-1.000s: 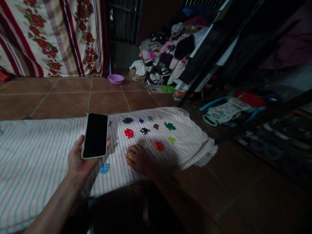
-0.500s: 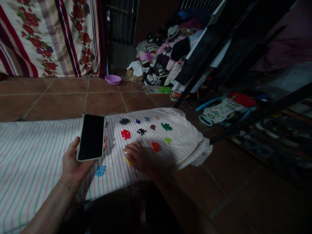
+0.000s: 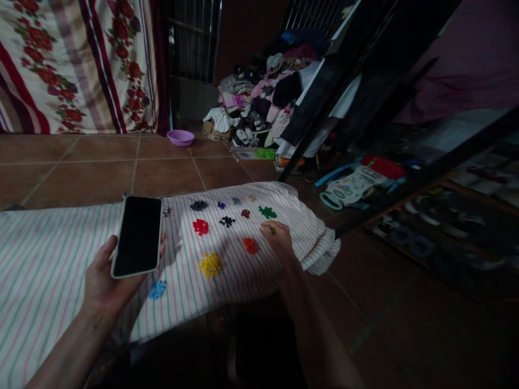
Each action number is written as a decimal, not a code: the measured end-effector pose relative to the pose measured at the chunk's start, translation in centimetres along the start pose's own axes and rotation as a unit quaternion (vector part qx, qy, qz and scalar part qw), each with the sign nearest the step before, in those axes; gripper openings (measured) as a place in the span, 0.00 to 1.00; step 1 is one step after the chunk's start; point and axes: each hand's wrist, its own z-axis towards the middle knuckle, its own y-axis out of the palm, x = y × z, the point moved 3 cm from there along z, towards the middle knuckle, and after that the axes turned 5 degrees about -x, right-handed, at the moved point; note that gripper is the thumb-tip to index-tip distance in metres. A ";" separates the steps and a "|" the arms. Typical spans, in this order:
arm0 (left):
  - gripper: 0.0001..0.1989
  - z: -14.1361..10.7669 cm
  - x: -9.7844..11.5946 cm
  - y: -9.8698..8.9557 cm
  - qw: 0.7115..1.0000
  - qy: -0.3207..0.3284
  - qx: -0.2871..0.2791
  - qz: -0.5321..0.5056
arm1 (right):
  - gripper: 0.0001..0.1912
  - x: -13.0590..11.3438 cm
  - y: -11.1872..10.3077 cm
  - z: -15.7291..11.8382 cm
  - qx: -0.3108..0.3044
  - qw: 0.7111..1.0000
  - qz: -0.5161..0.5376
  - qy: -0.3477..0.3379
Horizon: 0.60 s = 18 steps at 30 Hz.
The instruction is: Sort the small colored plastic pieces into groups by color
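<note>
My left hand [image 3: 115, 270] is closed round a smartphone [image 3: 138, 236] with a dark screen and pale edge, held above a striped cloth [image 3: 182, 292]. My right hand [image 3: 279, 237] is over the cloth's right part, its fingers curled together; a speck of lime green shows at them, but I cannot make out whether they hold it. Near that hand lie small piles of orange pieces [image 3: 250, 246] and dark green pieces [image 3: 267, 212]. Yellow pieces [image 3: 210, 265], red pieces [image 3: 200, 227], black pieces [image 3: 227, 221] and blue pieces [image 3: 157, 289] lie further left.
More small piles, among them dark grey pieces [image 3: 198, 205] and brown pieces [image 3: 245, 213], line the cloth's far side. Beyond, a purple basin [image 3: 180, 138] stands on the tiled floor near heaped clothes [image 3: 259, 97]. A toy panel [image 3: 357, 182] and a shoe rack [image 3: 425, 216] are to the right.
My right hand has moved from the yellow pile rightward to where the lime green pieces lay, uncovering the yellow pile. My left hand still holds the smartphone. The whole view has shifted slightly.
</note>
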 end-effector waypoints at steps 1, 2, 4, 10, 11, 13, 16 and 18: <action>0.23 0.0 0.0 -0.1 1.000 0.001 -0.004 -0.006 | 0.10 0.4 0.1 -0.1 -0.005 1.000 -0.003 0.005; 0.23 0.1 -0.1 -0.1 1.000 -0.002 -0.006 -0.012 | 0.10 0.7 0.2 -0.3 -0.011 1.000 -0.005 0.009; 0.23 0.1 -0.2 -0.3 1.000 -0.006 -0.008 -0.019 | 0.11 1.2 0.5 -0.4 -0.021 1.000 -0.005 0.011; 0.24 0.3 0.0 -0.5 1.000 -0.004 -0.014 0.012 | 0.09 2.0 1.0 -0.6 -0.027 0.999 -0.014 -0.013; 0.24 0.3 0.0 -0.5 1.000 -0.005 -0.013 0.004 | 0.09 2.0 1.0 -0.7 -0.026 0.999 -0.017 -0.012; 0.25 0.3 0.1 -0.4 1.000 -0.006 -0.008 -0.013 | 0.08 2.1 1.0 -0.8 -0.024 0.999 -0.025 -0.010; 0.24 0.2 0.2 -0.3 1.000 -0.007 0.006 -0.015 | 0.08 2.2 1.1 -1.0 -0.026 0.999 -0.038 -0.015; 0.23 0.1 0.3 -0.3 1.000 -0.011 0.014 -0.011 | 0.08 2.2 1.2 -1.0 -0.026 0.999 -0.042 -0.020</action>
